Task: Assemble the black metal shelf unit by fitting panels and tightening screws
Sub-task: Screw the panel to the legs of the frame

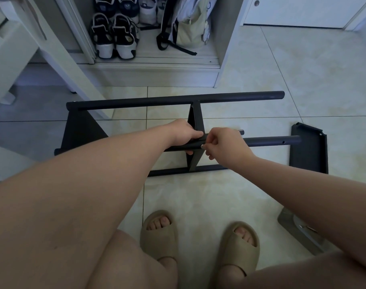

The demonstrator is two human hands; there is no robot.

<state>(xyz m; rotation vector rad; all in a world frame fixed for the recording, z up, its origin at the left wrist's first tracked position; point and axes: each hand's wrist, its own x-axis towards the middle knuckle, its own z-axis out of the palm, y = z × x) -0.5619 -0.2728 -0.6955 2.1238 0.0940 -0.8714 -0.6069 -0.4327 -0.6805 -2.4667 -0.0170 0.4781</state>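
Shelf frame (173, 100) on floor (282, 69) before slippers (159, 232); loose panel (309, 151) right; shoes (113, 36) behind.

The shelf frame (173, 100) is matte black, as is the loose panel (309, 151) right of it. Beneath the frame the floor tiles (303, 69) are cream with beige marbling and grey grout lines; the slide sandals (159, 236) nearer than it are khaki. Beyond the frame, the sneakers (113, 36) are black with white soles and the bag (190, 32) pale cream with black straps.

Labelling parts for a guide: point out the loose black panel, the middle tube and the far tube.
loose black panel (309, 151): head view, centre of its flat face.
middle tube (267, 142): head view, bare stretch near its end.
far tube (146, 102): head view, mid-length.
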